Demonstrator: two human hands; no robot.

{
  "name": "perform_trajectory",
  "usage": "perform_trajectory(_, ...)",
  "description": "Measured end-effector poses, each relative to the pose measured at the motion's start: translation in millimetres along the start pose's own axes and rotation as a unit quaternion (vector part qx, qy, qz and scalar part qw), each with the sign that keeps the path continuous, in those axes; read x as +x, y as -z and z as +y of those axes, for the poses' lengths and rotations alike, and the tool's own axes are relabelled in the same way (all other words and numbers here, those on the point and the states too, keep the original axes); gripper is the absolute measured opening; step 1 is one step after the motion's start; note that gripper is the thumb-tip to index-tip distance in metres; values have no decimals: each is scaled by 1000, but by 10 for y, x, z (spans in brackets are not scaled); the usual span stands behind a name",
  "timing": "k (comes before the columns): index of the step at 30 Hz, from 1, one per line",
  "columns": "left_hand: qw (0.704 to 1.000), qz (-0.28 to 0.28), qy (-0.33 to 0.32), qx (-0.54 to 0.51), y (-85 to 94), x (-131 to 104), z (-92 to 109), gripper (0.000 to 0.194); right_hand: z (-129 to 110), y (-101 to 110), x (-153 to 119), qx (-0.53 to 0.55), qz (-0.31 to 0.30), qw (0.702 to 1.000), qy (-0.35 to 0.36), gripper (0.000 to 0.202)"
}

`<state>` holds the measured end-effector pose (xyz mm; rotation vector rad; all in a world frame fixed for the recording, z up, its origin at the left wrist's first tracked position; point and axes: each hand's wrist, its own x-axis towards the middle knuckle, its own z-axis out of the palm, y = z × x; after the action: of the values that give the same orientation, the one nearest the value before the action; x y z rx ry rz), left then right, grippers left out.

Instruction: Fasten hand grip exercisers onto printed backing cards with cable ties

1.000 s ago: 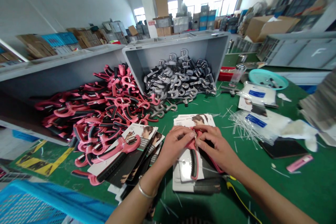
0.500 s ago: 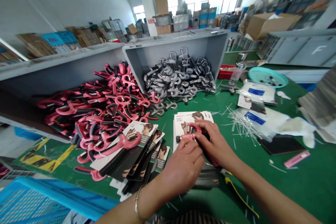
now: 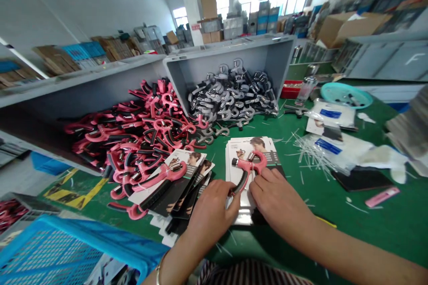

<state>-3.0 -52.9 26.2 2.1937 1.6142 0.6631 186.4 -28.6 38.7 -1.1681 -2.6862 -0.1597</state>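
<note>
A pink and black hand grip strengthener (image 3: pixel 251 164) lies over a stack of printed backing cards (image 3: pixel 230 151), its spring end pointing away from me. My left hand (image 3: pixel 216 205) is closed around its black-padded left handle. On the other side, my right hand (image 3: pixel 276 193) has its fingers closed on the right handle, which the fingers mostly cover. To the left lies a fanned pile of printed cards (image 3: pixel 174 187) with a pink hand grip (image 3: pixel 163 176) on it.
Tipped grey crates spill pink hand grips (image 3: pixel 133 129) and grey hand grips (image 3: pixel 230 98) at the back. White ties (image 3: pixel 307 153), plastic bags (image 3: pixel 334 113) and a pink cutter (image 3: pixel 382 197) lie right. A blue basket (image 3: pixel 67 240) stands front left; yellow-handled pliers (image 3: pixel 326 221) show partly behind my right forearm.
My left hand has moved from the grip's adjusting knob down to its left handle. My right hand has slid down from the spring end to the right handle, uncovering the top of the grip.
</note>
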Motion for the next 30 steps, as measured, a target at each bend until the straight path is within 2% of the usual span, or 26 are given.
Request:
perform_trajectory(2, 999, -4, -22, -34, 57, -8, -84, 18, 4, 19, 29, 35, 11, 999, -8, 12)
perform_trajectory(6, 988, 10, -85, -132, 99, -1, -254, 24, 93, 66, -34, 219, 12, 975, -44, 7)
perform_trajectory(8, 982, 33, -117, -142, 69, 42, -259, 25, 135, 77, -71, 282, 0, 958, -54, 9)
perform_trajectory(12, 976, 54, -152, -146, -58, 151, -132, 25, 164, 100, -87, 335, -32, 940, -53, 8)
perform_trajectory(16, 974, 69, -111, -187, -179, 188, -37, 16, 194, 135, -104, 362, -70, 928, -50, 4)
perform_trajectory(19, 967, 61, -56, -242, -204, 191, -24, 10, 245, 107, -160, 376, -85, 923, -16, 19)
perform_trajectory(20, 963, 55, -43, -262, -204, 193, -21, 11, 257, 82, -179, 377, -71, 924, -6, 18)
perform_trajectory(22, 954, 42, -29, -294, -202, 199, -10, 11, 265, 16, -201, 371, -3, 929, -10, 10)
perform_trajectory(25, 948, 35, -5, -316, -215, 217, 16, 8, 236, -68, -190, 368, 95, 922, -75, 9)
perform_trajectory(28, 945, 36, 29, -325, -234, 243, 39, 6, 225, -83, -164, 369, 118, 911, -144, 5)
perform_trajectory(30, 941, 35, 42, -335, -236, 261, 51, 5, 261, -58, -166, 355, 116, 916, -149, 4)
